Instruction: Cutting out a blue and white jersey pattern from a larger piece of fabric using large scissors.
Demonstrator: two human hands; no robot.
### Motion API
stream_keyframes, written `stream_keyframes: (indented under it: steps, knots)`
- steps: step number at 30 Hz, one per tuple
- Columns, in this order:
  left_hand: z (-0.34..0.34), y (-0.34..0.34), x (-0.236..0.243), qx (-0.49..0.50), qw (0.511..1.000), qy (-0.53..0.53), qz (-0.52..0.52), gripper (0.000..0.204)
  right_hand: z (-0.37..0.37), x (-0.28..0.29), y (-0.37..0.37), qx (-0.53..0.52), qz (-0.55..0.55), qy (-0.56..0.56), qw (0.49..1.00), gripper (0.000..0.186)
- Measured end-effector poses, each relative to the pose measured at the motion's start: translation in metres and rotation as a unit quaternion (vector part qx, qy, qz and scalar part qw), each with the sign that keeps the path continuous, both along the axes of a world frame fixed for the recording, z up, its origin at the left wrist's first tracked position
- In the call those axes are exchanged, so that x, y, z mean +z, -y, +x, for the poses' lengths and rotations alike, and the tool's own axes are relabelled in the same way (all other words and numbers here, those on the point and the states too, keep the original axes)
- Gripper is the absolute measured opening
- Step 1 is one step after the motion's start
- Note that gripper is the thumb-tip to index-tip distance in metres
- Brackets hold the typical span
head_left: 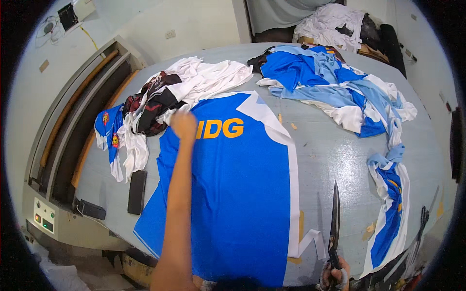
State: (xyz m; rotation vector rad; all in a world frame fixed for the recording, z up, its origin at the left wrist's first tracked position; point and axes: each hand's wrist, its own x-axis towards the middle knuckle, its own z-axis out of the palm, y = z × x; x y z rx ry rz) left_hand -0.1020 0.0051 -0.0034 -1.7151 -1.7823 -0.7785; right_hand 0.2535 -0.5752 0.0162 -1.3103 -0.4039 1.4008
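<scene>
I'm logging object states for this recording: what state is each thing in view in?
Left hand: at the panel's upper left, blurred; grip unclear
Right hand: closed around the scissors' handles
Scissors: held points away, blades apparently closed
Blue panel: spread out, white edging along its right side
Phone: lying down, upper face dark
Blue-and-white fabrics: heaped, crumpled
Machine display: lit green

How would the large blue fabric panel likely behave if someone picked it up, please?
The blue fabric panel is probably floppy, judging by the bent white strip at its edge. It looks light, lying thin and flat on the table. It likely won't roll, being spread out.
</scene>
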Motion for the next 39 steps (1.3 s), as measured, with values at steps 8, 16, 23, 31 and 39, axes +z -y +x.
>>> stream_keyframes:
  steps: [8, 16, 23, 31, 39]
  knots:
    - [0.257, 0.029, -0.020, -0.128, 0.961, 0.084, -0.232, 0.072, -0.015, 0.030, -0.008, -0.017, -0.033, -0.011, 0.999, 0.031]
    - [0.332, 0.042, 0.081, -0.547, 0.178, 0.741, -0.346, 0.069, -0.010, 0.019, -0.001, -0.015, -0.019, -0.001, 1.000, 0.040]
    - [0.208, 0.172, 0.047, -0.596, 0.696, 0.133, -0.377, 0.026, -0.014, 0.002, -0.002, -0.019, 0.107, 0.107, 0.988, 0.046]
    - [0.119, 0.338, 0.046, -0.694, 0.612, -0.054, -0.375, 0.023, -0.050, 0.050, 0.070, 0.059, -0.089, 0.132, 0.985, 0.043]
    - [0.116, 0.369, 0.037, -0.660, 0.675, -0.048, -0.327, 0.045, -0.097, 0.034, 0.152, 0.108, -0.171, 0.060, 0.977, 0.047]
